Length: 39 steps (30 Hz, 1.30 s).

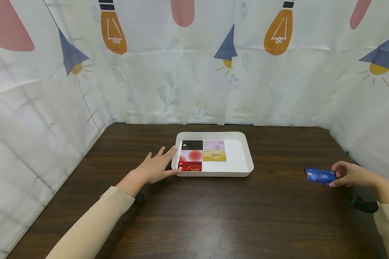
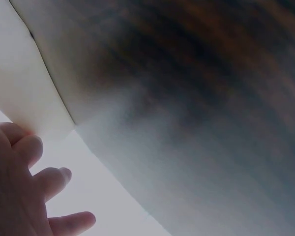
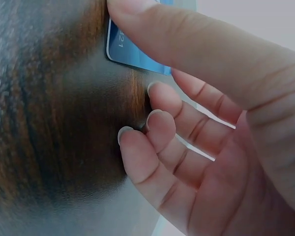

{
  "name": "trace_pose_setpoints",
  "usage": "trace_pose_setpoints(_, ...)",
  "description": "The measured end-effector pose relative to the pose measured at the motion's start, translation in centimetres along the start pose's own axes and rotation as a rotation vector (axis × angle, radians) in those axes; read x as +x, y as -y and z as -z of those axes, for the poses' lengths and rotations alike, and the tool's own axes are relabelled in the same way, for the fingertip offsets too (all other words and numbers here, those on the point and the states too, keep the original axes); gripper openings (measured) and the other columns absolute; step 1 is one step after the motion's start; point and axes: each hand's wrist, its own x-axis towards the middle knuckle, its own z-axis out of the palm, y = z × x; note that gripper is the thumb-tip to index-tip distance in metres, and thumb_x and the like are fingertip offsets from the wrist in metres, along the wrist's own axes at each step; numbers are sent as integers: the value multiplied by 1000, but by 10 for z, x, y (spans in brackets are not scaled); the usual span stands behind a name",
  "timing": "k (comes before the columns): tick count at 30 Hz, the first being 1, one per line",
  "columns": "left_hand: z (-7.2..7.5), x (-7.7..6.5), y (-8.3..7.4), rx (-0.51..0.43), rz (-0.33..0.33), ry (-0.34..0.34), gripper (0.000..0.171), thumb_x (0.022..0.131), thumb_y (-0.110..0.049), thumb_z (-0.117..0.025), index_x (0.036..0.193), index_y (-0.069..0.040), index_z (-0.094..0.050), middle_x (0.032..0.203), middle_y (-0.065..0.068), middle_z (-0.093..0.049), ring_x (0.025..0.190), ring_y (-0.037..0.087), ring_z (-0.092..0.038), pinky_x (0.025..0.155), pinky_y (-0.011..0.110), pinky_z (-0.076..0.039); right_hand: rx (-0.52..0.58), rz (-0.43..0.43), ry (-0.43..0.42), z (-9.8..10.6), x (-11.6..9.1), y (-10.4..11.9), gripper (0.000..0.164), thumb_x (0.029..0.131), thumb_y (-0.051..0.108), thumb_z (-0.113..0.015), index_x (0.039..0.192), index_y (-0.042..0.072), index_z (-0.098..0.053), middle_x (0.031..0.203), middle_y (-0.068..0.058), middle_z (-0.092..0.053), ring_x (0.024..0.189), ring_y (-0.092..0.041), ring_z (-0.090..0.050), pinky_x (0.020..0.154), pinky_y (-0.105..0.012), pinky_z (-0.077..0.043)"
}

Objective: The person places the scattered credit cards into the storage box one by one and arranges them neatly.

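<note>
A white tray (image 1: 236,153) stands on the dark wooden table with several cards laid in rows in its left part: a black card (image 1: 192,145), a pale purple card (image 1: 214,144), a pink card (image 1: 191,155), a gold card (image 1: 214,155) and a red card (image 1: 190,166). My left hand (image 1: 155,168) rests at the tray's left side, fingers spread, its fingertips at the rim. Far to the right, my right hand (image 1: 351,175) pinches a blue card (image 1: 320,176) by its right end, between thumb and fingers, close over the table.
The brown table (image 1: 214,212) reaches back to a white curtain (image 1: 194,82) printed with lamps and bulbs. More of the curtain hangs along the left and right sides. A dark band (image 1: 363,204) circles the right wrist.
</note>
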Motion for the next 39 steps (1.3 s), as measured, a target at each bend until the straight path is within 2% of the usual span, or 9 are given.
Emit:
trace_pose_setpoints(10, 3, -1, -1, -1, 3, -3, 99, 95, -67, -56, 165, -10, -16, 167, 13, -25, 154, 42, -14, 115, 74, -12, 46, 54, -74, -5, 2, -1, 45, 90, 9, -78, 110, -9, -43, 92, -2, -49, 76, -6, -46, 61, -29, -44)
trace_pose_setpoints(18, 3, -1, -2, -4, 5, -4, 99, 95, -67, -57, 165, -10, -16, 167, 13, -25, 154, 42, -14, 115, 74, -12, 141, 192, -101, -10, 2, -9, 30, 95, -5, -67, 110, -6, -41, 81, 4, -50, 66, -9, -48, 52, -28, -35)
trace_pose_setpoints(24, 3, -1, -2, -5, 5, -1, 99, 95, -66, -58, 165, -10, -15, 167, 13, -25, 154, 42, -14, 115, 74, -12, 176, 139, -125, -9, -1, -14, 11, 103, 0, -59, 109, 8, -54, 82, 7, -60, 68, -10, -50, 57, -27, -42)
trace_pose_setpoints(29, 4, 0, -3, -2, -4, -2, 99, 96, -67, -56, 165, -9, -16, 168, 13, -24, 154, 42, -15, 114, 74, -12, 203, 74, -184, -8, -2, -14, 12, 102, 6, -63, 110, 15, -60, 91, 3, -67, 73, -8, -60, 64, -27, -53)
trace_pose_setpoints(33, 3, 0, -2, -8, -4, 3, 99, 96, -67, -57, 165, -9, -16, 168, 13, -23, 154, 42, -14, 115, 73, -12, 328, 60, -195, -7, -3, -12, 23, 103, 3, -61, 108, 25, -64, 96, 1, -69, 77, -10, -67, 68, -27, -59)
trace_pose_setpoints(35, 3, 0, -2, -10, -1, 5, 99, 96, -67, -57, 165, -9, -16, 168, 13, -23, 154, 42, -14, 115, 73, -11, 405, 69, -193, -6, -3, -12, 34, 103, 0, -60, 105, 34, -63, 94, 5, -69, 77, -11, -68, 68, -27, -60)
trace_pose_setpoints(39, 2, 1, -1, -11, 4, 5, 100, 95, -67, -57, 165, -10, -15, 168, 13, -23, 154, 41, -13, 115, 73, -11, 514, 84, -183, -8, -2, -13, 42, 102, -4, -59, 102, 37, -66, 92, 7, -70, 77, -12, -69, 68, -27, -61)
